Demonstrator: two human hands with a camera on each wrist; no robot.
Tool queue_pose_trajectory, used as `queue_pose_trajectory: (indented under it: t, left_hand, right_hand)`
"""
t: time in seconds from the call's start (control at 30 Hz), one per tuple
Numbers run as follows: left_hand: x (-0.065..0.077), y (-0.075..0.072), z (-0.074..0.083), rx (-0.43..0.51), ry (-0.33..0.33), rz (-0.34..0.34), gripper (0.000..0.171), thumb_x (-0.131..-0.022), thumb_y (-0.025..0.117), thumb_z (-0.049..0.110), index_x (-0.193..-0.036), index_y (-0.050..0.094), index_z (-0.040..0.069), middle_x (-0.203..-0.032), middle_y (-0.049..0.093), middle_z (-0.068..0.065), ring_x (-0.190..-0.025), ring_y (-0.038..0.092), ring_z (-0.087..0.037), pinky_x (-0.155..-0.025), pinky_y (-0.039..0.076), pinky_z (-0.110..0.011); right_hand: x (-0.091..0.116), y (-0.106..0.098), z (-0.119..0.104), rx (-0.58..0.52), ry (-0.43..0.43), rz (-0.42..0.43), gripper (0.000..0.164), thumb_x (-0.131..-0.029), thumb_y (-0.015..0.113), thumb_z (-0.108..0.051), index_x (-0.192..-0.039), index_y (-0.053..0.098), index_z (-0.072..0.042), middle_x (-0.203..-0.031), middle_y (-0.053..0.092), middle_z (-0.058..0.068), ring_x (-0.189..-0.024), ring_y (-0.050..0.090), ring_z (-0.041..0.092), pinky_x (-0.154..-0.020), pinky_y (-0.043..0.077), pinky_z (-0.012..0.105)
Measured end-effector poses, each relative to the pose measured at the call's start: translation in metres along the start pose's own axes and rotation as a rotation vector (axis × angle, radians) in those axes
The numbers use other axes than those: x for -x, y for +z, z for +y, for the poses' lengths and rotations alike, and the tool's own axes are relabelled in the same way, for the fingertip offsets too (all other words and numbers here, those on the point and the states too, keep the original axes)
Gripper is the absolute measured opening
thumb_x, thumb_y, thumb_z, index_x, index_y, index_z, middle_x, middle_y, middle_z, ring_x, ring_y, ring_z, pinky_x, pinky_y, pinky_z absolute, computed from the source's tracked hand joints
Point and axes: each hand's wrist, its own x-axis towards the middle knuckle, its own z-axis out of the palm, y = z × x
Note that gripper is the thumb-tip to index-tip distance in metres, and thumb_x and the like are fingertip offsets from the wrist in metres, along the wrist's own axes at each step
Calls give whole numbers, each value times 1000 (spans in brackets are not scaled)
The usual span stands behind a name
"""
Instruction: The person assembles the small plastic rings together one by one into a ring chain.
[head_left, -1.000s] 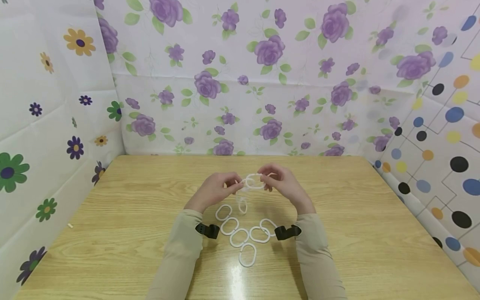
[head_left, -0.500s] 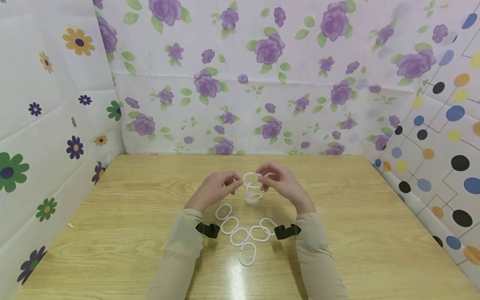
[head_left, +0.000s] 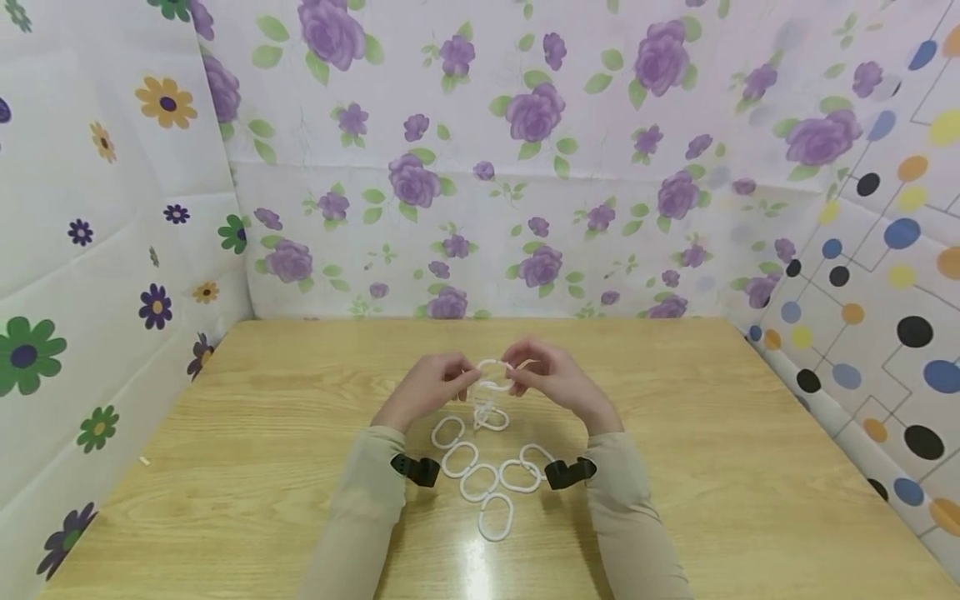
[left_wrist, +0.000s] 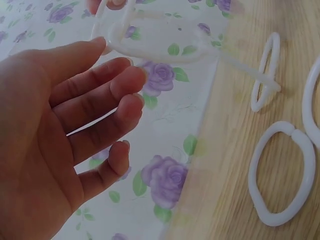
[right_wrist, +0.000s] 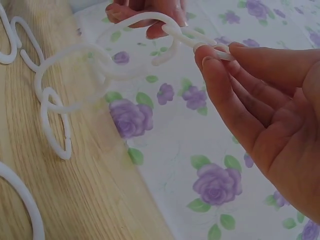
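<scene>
A short chain of white plastic links hangs between the two hands, over the table's middle. My right hand (head_left: pixel 558 379) pinches the topmost link (right_wrist: pixel 197 35) between thumb and fingertips. My left hand (head_left: pixel 431 385) grips the neighbouring link, a C-shaped one (right_wrist: pixel 150 15) with a gap in its side, at the thumb tip; its other fingers are loosely bent. Below, a further link (right_wrist: pixel 75 107) and a bottom link (right_wrist: pixel 45 120) hang down near the table. Part of the left fingertips' contact is hidden.
On the wooden table (head_left: pixel 247 500) lie several more white links (head_left: pixel 480 498) in front of the chain, two of them overlapping near the right wrist. A tiny white piece (head_left: pixel 145 461) lies at the left edge. Patterned sheets (head_left: pixel 450 208) stand behind and on both sides.
The left fingertips were off the chain half a second ago and now meet a link again. The right hand has moved slightly left, and the chain's lower links hang lower.
</scene>
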Motion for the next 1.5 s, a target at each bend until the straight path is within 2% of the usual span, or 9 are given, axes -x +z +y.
queue_pose_trajectory:
  t: [0.23,0.37,0.6,0.77,0.87,0.97,1.17,1.3,1.5]
  left_hand:
    - [-3,2,-4,74,24,15,22,-98,58,29,-106,66,9,-79,69,-15,-80,64,-34,-69,46,-30]
    - [-3,1,-7,114,42,14,22,-98,59,26,-107,66,8,-82,69,-17,-82,64,-38,-69,48,-30]
    - [-1,-3,-4,73,33,71,21,-97,60,26,-103,68,9,-82,70,-10,-77,64,-28,-68,49,-29]
    - [0,-7,-3,60,20,133,20,-97,59,27,-101,69,10,-80,69,-9,-76,63,-26,-66,47,-28]
    - [0,-9,-2,48,12,181,20,-97,59,28,-100,69,11,-78,69,-6,-74,63,-23,-64,47,-28]
    - [1,-12,-2,32,4,240,19,-97,59,29,-99,69,13,-78,70,-4,-72,62,-17,-63,46,-28]
    - [4,-17,-1,14,10,290,18,-97,59,27,-100,70,13,-79,72,-5,-72,62,-15,-64,47,-29]
    - [4,-18,1,12,14,285,18,-98,59,27,-99,70,12,-79,72,-5,-71,61,-15,-63,46,-28]
    - [4,-19,1,33,17,283,18,-97,59,26,-98,70,11,-78,70,-5,-68,60,-14,-61,46,-28]
  right_hand:
    - [0,2,-5,55,7,-31,21,-96,58,-6,-116,58,1,-101,63,26,-77,68,28,-74,57,41]
    - [-1,4,-3,64,3,-44,21,-96,57,-6,-115,58,3,-99,64,28,-76,67,22,-74,57,39]
    - [-3,4,1,110,8,-50,22,-96,58,-5,-116,57,1,-108,62,27,-86,67,29,-78,55,50]
    - [-1,3,3,215,35,-68,15,-93,61,-7,-108,61,-4,-106,65,16,-90,68,22,-78,56,37]
    - [0,6,3,316,72,-147,9,-93,63,-12,-102,64,-8,-101,67,9,-90,66,19,-78,53,30]
    - [0,13,2,409,109,-302,11,-94,62,-18,-102,66,-10,-100,68,3,-91,64,14,-81,50,29]
    - [-6,38,3,469,67,-588,19,-96,58,-19,-109,67,-8,-107,68,2,-100,62,11,-90,49,25]
    - [-8,48,6,449,69,-629,17,-93,58,-9,-107,67,-7,-108,68,6,-99,61,11,-89,48,24]
    - [-8,52,9,484,137,-595,9,-92,62,-10,-98,68,-8,-98,69,2,-89,58,4,-84,46,22]
